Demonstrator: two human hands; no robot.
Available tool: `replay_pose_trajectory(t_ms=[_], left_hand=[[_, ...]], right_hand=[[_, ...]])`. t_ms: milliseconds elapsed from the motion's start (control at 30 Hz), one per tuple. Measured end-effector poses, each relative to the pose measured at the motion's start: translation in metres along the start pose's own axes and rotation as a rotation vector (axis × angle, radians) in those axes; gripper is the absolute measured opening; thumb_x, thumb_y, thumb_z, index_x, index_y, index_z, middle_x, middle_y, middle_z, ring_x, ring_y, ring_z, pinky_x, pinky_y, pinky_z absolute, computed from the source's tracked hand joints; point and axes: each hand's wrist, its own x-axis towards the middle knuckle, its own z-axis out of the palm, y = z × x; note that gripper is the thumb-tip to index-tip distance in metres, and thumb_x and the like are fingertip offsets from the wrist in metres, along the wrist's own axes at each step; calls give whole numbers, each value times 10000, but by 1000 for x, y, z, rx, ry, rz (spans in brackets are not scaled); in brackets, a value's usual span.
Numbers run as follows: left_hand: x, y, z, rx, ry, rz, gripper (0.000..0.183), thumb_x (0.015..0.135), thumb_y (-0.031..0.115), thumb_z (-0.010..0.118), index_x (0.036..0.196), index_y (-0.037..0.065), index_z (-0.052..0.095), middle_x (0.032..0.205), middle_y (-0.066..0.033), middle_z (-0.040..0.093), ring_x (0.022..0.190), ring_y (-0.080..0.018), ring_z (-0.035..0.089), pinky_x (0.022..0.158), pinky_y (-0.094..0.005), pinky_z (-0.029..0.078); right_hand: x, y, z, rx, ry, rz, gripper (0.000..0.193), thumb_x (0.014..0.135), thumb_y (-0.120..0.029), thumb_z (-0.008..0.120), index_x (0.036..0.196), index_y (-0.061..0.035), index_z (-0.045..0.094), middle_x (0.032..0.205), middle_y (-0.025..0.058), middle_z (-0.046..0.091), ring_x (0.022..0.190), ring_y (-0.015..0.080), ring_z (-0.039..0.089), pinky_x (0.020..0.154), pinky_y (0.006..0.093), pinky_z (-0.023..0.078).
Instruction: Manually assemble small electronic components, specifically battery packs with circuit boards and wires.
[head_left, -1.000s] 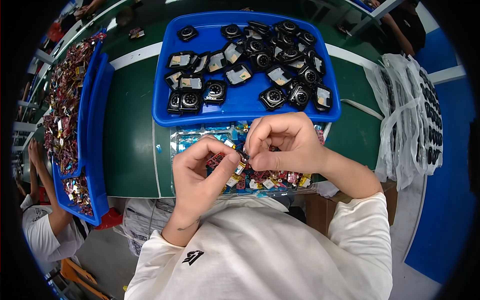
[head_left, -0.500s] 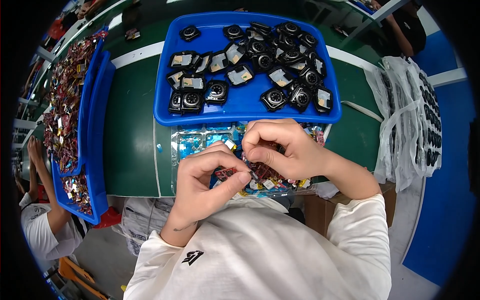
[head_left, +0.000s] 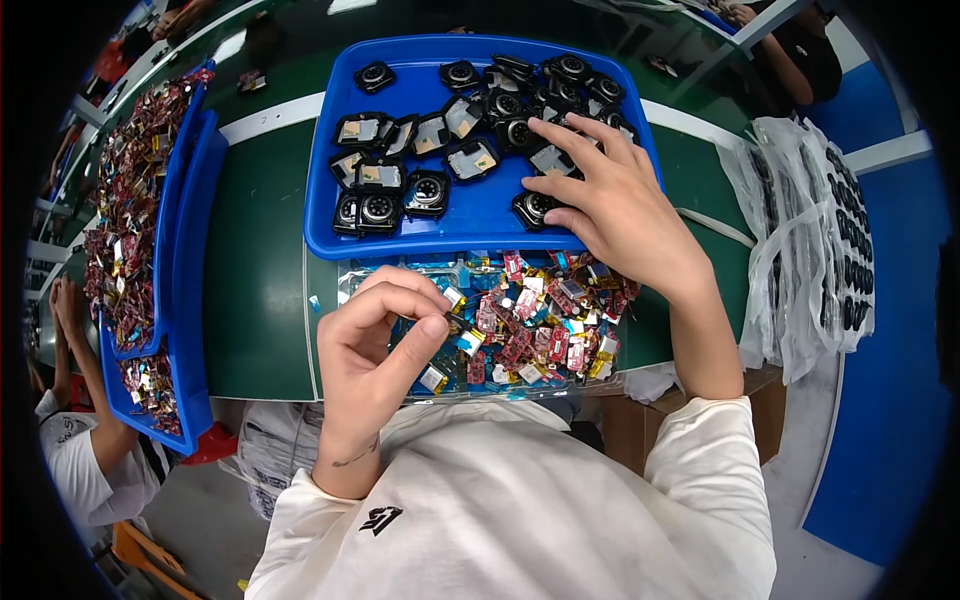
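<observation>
My left hand is pinched over the near clear plastic tray. A small dark part juts from its thumb and finger; its kind is too small to tell. Under and beside that hand lie many red circuit boards with silver and yellow battery-like pieces. My right hand reaches over the right half of a blue tray, fingers spread. Its fingertips are at the black smartwatch cases, and a case with a round back sits by the thumb. The hand covers several cases.
At the left, blue bins are heaped with red boards. Stacked plastic-wrapped sheets of black parts stand at the right edge of the green table. A co-worker's arms show at far left, and another person at top right.
My right hand has left the left hand, moved up over the blue tray and spread its fingers. The left hand has shifted slightly left and down, still pinched. More red boards now show.
</observation>
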Motion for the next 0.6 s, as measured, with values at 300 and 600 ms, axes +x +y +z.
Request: replay_pose_trajectory(t_ms=[300,600], left_hand=[[5,-1,2,43,40,2,20,777,-35,661,777,-27,643,981,-127,610,919,-169,562,818,-281,429],[11,-2,17,161,122,119,23,763,-17,670,763,-19,647,1038,-139,606,951,-179,550,871,-298,421]], right_hand=[[8,4,-1,834,-97,232,261,702,-103,743,688,-60,486,945,81,634,823,163,589,663,275,435],[1,-48,19,1594,66,310,520,806,-34,703,1258,-74,448,916,31,603,775,28,543,649,178,434]])
